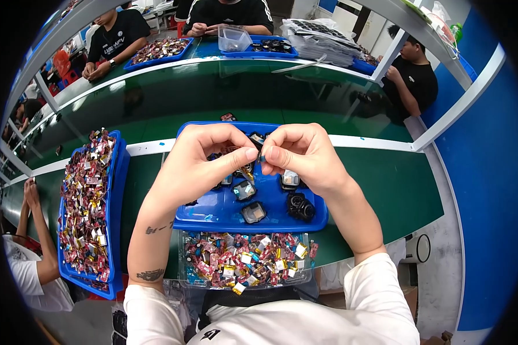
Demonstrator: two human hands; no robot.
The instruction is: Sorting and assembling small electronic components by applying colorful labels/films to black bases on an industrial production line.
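Note:
My left hand (210, 154) and my right hand (303, 154) meet over a blue tray (213, 217), fingertips almost touching. Both are closed in a pinch, and what lies between the fingers is too small and covered to name. Under them the tray holds small black housings with pale inserts, such as one housing (253, 213) near its front edge and another (244, 190) just behind. A cluster of black round parts (300, 207) sits at the tray's right. My hands hide part of the tray's far side.
Nearest me, a clear bin (182, 276) holds small red boards and silver-yellow battery packs. A long blue tray (116, 195) at left is heaped with similar parts. White rails (380, 145) cross the green bench (397, 190). Co-workers sit opposite, and a person's hands (31, 192) show at far left.

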